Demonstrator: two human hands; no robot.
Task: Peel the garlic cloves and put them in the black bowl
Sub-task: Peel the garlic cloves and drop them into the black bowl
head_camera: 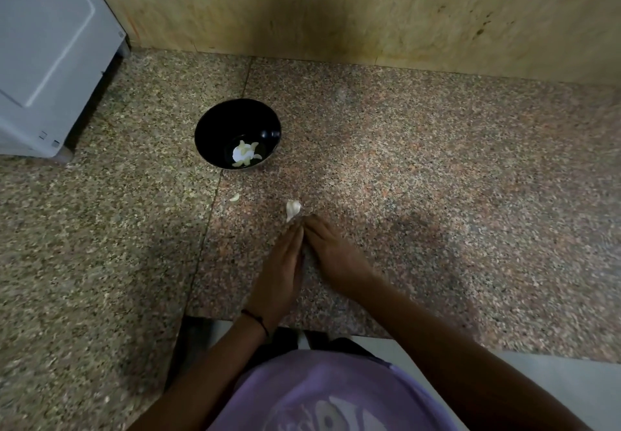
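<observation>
Purple shirt (322, 393) fills my lower view | left hand (282, 262), right hand (331, 252) meet at fingertips; grasp: I cannot tell | garlic clove (292, 209) just beyond them | black bowl (215, 128) farther back-left; peeled cloves (245, 155) inside

No readable text anywhere.
Pale print on the purple shirt (289, 387) is blurred and illegible; 2 small marks at the white appliance (50, 61) corner are too tiny to read.

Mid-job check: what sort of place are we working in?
Probably a home kitchen: a speckled granite counter, a stone-clad wall behind it, a white appliance at the left, and the black bowl holding peeled garlic.
</observation>
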